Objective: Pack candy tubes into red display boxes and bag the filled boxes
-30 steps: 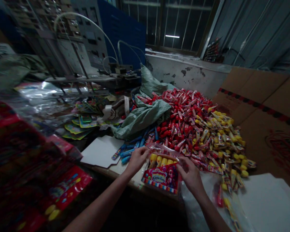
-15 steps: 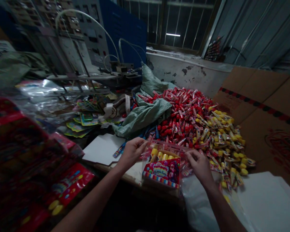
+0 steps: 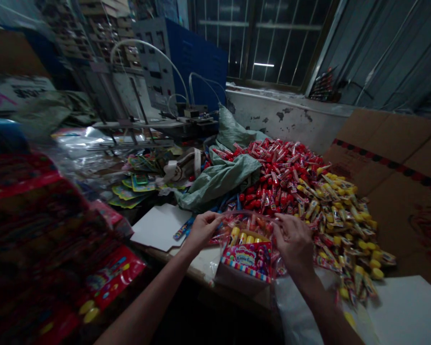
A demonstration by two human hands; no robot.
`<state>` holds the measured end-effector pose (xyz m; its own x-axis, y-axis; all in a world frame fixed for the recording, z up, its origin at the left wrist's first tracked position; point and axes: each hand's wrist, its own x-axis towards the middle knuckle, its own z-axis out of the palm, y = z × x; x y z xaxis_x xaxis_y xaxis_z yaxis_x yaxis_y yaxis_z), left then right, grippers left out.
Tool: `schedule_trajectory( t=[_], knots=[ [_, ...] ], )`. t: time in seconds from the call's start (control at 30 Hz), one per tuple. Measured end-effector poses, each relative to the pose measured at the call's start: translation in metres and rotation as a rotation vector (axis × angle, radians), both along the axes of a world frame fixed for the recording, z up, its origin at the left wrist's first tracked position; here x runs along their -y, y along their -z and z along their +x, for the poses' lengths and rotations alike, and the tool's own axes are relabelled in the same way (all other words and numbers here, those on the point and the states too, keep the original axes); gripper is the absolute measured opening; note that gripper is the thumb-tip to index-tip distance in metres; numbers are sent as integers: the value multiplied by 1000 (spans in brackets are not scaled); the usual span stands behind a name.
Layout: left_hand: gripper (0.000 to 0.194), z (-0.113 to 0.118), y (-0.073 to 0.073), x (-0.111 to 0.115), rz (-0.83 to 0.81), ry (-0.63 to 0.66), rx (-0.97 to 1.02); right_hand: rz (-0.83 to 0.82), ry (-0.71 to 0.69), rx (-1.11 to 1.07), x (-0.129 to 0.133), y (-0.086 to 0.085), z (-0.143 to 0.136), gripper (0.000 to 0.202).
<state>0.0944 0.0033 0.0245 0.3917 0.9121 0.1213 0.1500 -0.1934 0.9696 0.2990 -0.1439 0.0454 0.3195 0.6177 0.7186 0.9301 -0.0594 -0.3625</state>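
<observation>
A small printed display box (image 3: pixel 246 258), red with a striped lower band, stands at the table's front edge with yellow-capped tubes (image 3: pixel 244 238) upright in it. Around it is a clear plastic bag (image 3: pixel 251 215), its top edge stretched between my hands. Finger and thumb of my left hand (image 3: pixel 201 232) are closed on the top left corner of the bag. My right hand (image 3: pixel 295 245) grips the opposite corner, its fingers curled over the edge. Just behind the bag lies a heap of red-capped candy tubes (image 3: pixel 273 177), with yellow-capped candy tubes (image 3: pixel 345 215) to the right.
Packed red boxes (image 3: pixel 28 230) are stacked at left. White cards (image 3: pixel 161 225) lie left of my left hand, and more white sheets (image 3: pixel 409 306) at front right. A green sack (image 3: pixel 222 177) and a machine with a blue cabinet (image 3: pixel 197 67) stand behind. A cardboard carton (image 3: pixel 391 163) borders the right.
The view has shifted, so the scene sits lower and farther right. The box leans so that more of its plain lower side shows. My right hand's fingers have moved up over the bag's edge.
</observation>
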Motion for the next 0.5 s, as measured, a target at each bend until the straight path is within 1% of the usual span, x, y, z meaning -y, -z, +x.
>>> schedule_trajectory(
  t=[0.07,0.17,0.2,0.27,0.3,0.37,0.43,0.5],
  knots=[
    [30,1,-3,4,66,-2,-12,-17,-125,114,-15,-10,-20,27],
    [30,3,-9,8,141,23,-35,-140,-305,157,-47,-18,-41,34],
    [30,3,-10,9,152,38,-37,-204,-348,145,-58,-19,-44,31],
    [30,2,-11,9,163,52,-37,-347,-416,93,-77,-20,-45,14],
    [30,1,-10,9,154,50,-32,-409,-441,63,-84,-20,-44,10],
    [27,-1,-8,11,90,33,11,-499,-478,12,-93,-21,-42,16],
    [27,-2,-6,13,-38,17,95,-550,-508,-31,-97,-22,-40,19],
    [31,-1,-4,17,-174,14,179,-541,-497,-49,-96,-21,-41,19]
  ],
)
